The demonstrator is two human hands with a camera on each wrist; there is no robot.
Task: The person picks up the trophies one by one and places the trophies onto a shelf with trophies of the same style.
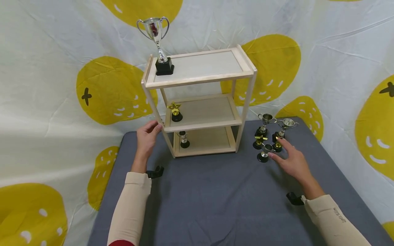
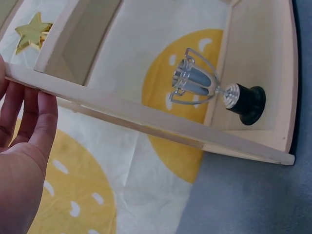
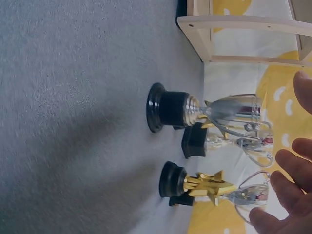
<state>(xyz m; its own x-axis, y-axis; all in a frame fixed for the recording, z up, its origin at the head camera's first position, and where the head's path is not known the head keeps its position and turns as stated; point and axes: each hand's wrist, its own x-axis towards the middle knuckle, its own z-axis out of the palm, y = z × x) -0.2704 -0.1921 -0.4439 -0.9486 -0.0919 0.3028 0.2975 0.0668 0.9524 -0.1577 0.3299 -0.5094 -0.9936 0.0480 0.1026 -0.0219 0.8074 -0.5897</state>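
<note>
Two bare hands up front. Right hand [image 1: 293, 164] has its fingers spread apart, thumb just beside a small silver cup [image 1: 267, 149] on the grey worktop [image 1: 215, 191]. That cup's bolt upright: long axis vertical, mouth up, black base flat down. Left hand [image 1: 146, 137] has its fingers clamped on the left front post [image 1: 151, 103] of a wooden shelf [image 1: 200, 81]. Just behind the small cup are two gold star trophies [image 1: 260, 140], also upright, then a pair of bigger silver cups [image 1: 287, 124], mouths up too. As for what's in the shelf: bottom tier has a little silver trophy [image 1: 183, 136] at the left, mouth up; middle tier's got a gold star award [image 1: 175, 110], also left; top tier carries a tall silver trophy [image 1: 155, 30], upright, left end again. Yellow-patterned cloth [image 1: 46, 85] hangs behind everything.
</note>
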